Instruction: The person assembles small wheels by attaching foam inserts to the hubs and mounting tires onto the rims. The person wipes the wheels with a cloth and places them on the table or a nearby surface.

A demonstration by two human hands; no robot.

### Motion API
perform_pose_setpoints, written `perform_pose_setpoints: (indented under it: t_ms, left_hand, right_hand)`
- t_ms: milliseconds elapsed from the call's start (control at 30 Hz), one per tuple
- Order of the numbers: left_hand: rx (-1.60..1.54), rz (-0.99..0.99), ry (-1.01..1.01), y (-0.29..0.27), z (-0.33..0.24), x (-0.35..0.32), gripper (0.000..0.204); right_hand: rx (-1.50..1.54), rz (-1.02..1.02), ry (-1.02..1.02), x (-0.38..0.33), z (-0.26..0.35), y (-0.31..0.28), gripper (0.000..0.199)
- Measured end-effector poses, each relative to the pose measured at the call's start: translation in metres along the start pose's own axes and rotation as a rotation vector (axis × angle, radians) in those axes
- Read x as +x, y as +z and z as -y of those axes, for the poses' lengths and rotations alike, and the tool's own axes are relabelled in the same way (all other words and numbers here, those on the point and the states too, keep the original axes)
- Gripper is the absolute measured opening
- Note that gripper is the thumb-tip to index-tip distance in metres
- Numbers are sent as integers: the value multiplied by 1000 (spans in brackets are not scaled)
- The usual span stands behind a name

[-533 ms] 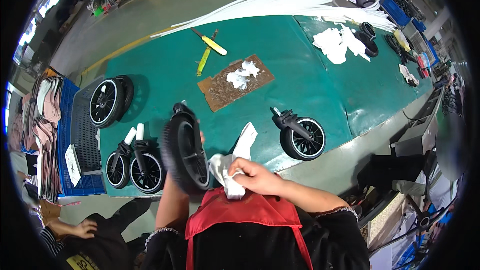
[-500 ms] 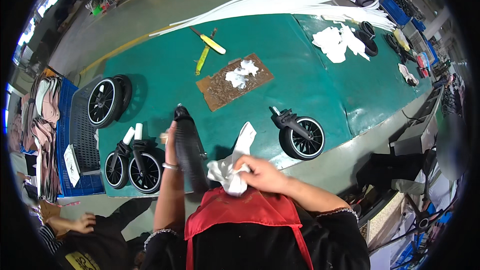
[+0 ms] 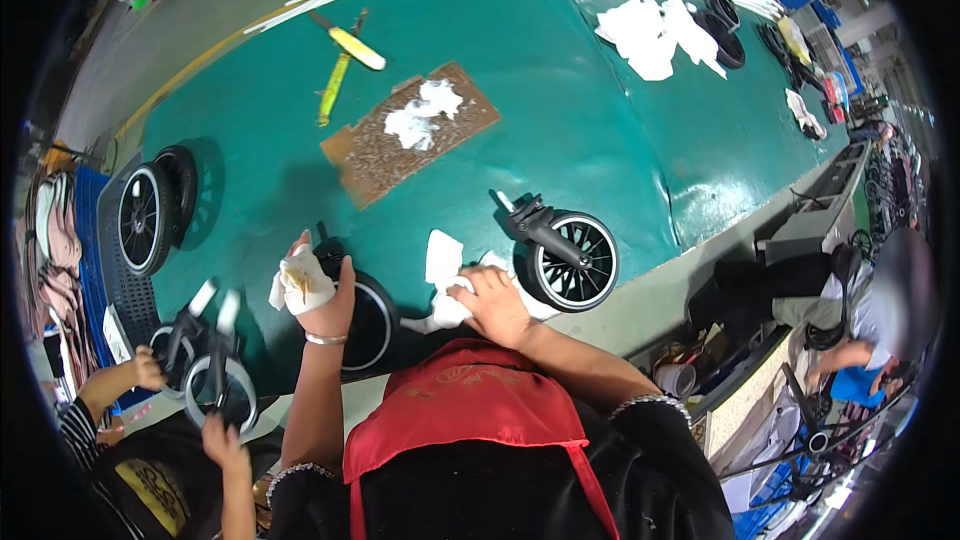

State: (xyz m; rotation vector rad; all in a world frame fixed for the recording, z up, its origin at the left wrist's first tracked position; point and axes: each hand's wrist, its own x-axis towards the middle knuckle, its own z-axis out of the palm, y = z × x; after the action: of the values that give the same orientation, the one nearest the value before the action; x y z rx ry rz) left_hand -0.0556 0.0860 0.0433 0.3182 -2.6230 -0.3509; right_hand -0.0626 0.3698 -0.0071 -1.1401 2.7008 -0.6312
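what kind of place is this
Probably a factory assembly or cleaning bench for stroller-type wheels: a long green worktable holds spoked black wheels, wiping rags lie about, and another person's hands handle wheels nearby.

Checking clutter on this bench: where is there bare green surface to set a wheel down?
Widest bare patch: the green mat between the brown board and the white rags. Another lies between the board and the stacked wheels at left. The near edge is crowded: left hand with a cloth on a wheel, right hand on a rag, spoked wheel alongside.
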Motion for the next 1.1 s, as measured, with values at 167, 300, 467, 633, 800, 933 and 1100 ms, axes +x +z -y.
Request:
perform_pose_setpoints:
  t_ms: [167, 300, 467, 633, 800, 933, 1100]
  left_hand:
    - [-391, 250, 290, 16, -95, 6, 61]
    - [-724, 725, 652, 62, -187, -25, 78]
    - [-455, 763, 1008, 116, -226, -20, 92]
    - [-371, 892, 983, 116, -221, -25, 68]
    - [-795, 540, 798, 130, -173, -54, 71]
    - [-729, 717, 816, 109, -183, -2, 62]
    - [-606, 708, 828, 114, -180, -6, 63]
  right_hand:
    - [440, -360, 119, -22, -15, -89, 31]
    - [75, -700, 443, -31, -107, -125, 32]
    - [512, -307, 677, -26, -149, -90, 36]
    - [133, -489, 587, -91, -91, -80, 65]
    - [210, -356, 441, -96, -29, -20, 24]
    - [31, -212, 245, -107, -41, -28, 24]
    - [-278, -167, 619, -178, -80, -60, 32]
